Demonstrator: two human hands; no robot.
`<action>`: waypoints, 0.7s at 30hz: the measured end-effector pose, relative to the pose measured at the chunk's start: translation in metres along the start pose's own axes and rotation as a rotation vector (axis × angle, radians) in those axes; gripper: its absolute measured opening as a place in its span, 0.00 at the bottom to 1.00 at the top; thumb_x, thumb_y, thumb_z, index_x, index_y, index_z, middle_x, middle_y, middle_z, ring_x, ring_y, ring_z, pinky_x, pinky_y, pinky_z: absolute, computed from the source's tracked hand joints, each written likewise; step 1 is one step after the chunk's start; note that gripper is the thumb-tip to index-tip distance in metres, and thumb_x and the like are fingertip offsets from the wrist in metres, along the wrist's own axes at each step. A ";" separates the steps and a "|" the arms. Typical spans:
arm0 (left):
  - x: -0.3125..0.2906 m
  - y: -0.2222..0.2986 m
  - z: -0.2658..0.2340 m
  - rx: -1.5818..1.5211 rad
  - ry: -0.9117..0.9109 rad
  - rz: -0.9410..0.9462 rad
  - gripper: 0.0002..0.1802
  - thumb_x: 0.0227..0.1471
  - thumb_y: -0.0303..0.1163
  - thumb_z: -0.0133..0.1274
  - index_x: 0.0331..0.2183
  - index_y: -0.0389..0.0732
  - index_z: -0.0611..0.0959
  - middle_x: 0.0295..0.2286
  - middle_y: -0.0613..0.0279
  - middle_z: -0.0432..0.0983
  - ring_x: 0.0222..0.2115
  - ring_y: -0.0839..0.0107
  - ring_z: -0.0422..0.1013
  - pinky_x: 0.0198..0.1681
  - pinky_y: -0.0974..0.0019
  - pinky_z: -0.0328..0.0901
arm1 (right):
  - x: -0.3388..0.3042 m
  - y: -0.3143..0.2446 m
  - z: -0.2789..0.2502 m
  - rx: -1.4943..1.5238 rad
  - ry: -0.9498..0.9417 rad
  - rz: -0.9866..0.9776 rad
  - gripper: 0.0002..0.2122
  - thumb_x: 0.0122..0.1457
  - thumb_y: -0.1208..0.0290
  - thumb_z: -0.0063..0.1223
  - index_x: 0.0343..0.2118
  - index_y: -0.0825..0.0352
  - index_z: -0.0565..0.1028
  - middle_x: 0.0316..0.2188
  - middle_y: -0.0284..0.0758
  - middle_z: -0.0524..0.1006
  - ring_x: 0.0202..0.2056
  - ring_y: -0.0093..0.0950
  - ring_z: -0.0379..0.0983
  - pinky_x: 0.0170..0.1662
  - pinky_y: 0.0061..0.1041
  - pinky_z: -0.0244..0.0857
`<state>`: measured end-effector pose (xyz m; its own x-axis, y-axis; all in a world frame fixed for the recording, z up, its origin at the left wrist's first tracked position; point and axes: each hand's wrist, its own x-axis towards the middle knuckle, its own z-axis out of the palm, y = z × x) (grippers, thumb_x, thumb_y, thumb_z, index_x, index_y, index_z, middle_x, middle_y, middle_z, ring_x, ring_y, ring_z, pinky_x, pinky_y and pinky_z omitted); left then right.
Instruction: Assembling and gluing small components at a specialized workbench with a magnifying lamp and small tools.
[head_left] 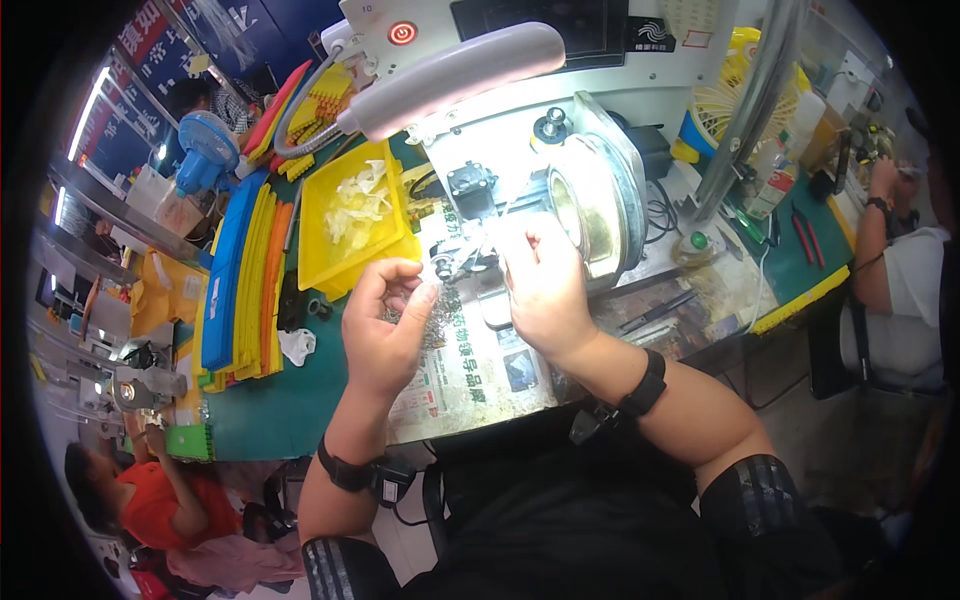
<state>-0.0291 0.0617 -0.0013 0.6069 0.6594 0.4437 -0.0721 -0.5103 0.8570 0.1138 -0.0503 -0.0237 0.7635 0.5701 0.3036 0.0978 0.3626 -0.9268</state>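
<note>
My right hand (pixel 550 290) is pinched closed just left of the round metal wheel (pixel 568 208) on the bench machine (pixel 660 95). What its fingertips hold, if anything, is too small and too brightly lit to name. To its left, at the machine's front, my left hand (pixel 383 338) has its fingers curled and the thumb close to them. I cannot make out anything in that grip. A small metal fixture (pixel 443 265) sits between the two hands. Above them a grey lamp (pixel 460 78) throws strong light on the work spot. Printed paper (pixel 425 405) lies beneath my hands.
A yellow bin (pixel 318 262) with crumpled white pieces stands at the left, beside blue, yellow and orange strips (pixel 235 285). Red-handled pliers (pixel 806 238), a yellow fan (pixel 740 100) and a metal post (pixel 745 120) are at the right. Other people sit on both sides.
</note>
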 end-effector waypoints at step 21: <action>0.006 -0.036 0.028 0.533 -0.240 0.335 0.21 0.61 0.44 0.51 0.22 0.41 0.82 0.24 0.55 0.76 0.29 0.53 0.74 0.34 0.53 0.68 | 0.010 0.025 -0.020 0.093 0.003 0.004 0.06 0.70 0.70 0.46 0.39 0.66 0.72 0.24 0.23 0.65 0.24 0.12 0.57 0.28 0.14 0.53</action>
<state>-0.0001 0.0688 -0.0371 0.7835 0.3082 0.5396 0.0759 -0.9093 0.4092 0.1366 -0.0503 -0.0485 0.7658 0.5691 0.2993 0.0353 0.4276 -0.9033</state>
